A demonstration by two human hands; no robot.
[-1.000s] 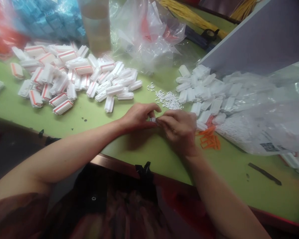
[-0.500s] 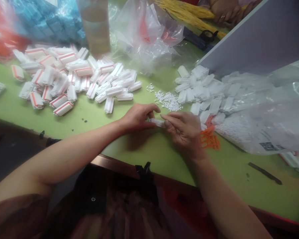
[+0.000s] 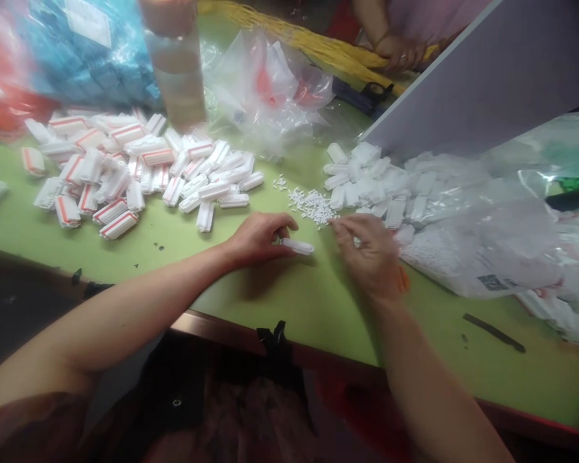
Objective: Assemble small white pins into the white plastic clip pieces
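Note:
My left hand (image 3: pixel 260 236) is closed on one end of a small white plastic block (image 3: pixel 298 247), which juts out to the right just above the table. At the edge of a pile of tiny white pegs (image 3: pixel 314 206) is my right hand (image 3: pixel 369 247), its thumb and forefinger pinched together. What those fingertips hold, if anything, is too small to make out. A bit of an orange part (image 3: pixel 403 278) shows beside the right wrist, mostly covered by the hand.
White blocks with orange strips (image 3: pixel 120 225) are heaped at left; plain white blocks (image 3: pixel 364 168) lie at right beside a clear bag (image 3: pixel 525 247). A dark flat blade (image 3: pixel 495 332) rests front right. A tall bottle (image 3: pixel 178 71) and grey panel (image 3: pixel 453 83) stand behind. Another person's hand (image 3: pixel 399 51) holds yellow strands.
My right hand has let go of the white block and moved slightly up to the peg pile. The left hand keeps the block. The view has shifted a little.

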